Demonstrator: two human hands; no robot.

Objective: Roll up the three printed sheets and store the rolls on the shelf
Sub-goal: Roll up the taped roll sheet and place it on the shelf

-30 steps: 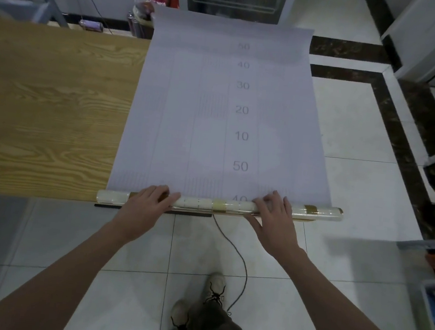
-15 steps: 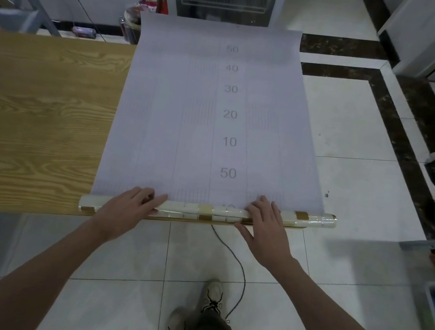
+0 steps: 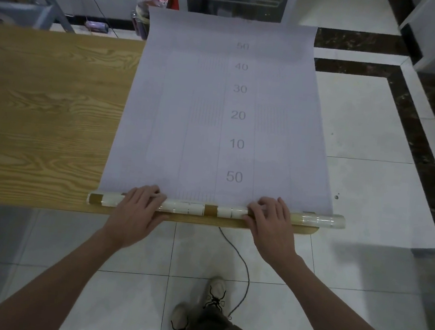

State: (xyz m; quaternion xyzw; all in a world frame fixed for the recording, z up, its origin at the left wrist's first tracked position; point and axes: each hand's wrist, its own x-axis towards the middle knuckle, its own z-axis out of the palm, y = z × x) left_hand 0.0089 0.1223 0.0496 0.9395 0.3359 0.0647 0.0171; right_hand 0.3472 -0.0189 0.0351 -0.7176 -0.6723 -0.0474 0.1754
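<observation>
The paper roll [image 3: 210, 209], judged light and crease-prone, is being gripped evenly by curled left hand [image 3: 136, 210] and right hand [image 3: 272, 221].

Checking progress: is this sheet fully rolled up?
No, most of the sheet lies flat on the table, with only its near end wound into a roll gripped by the left hand and right hand.

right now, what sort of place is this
Probably an indoor workroom or shop back room, though that is not certain: a long wood-grain table on a glossy white tiled floor with dark marble border, a grey metal shelf frame at far left, and a wide printed paper sheet being rolled.
</observation>
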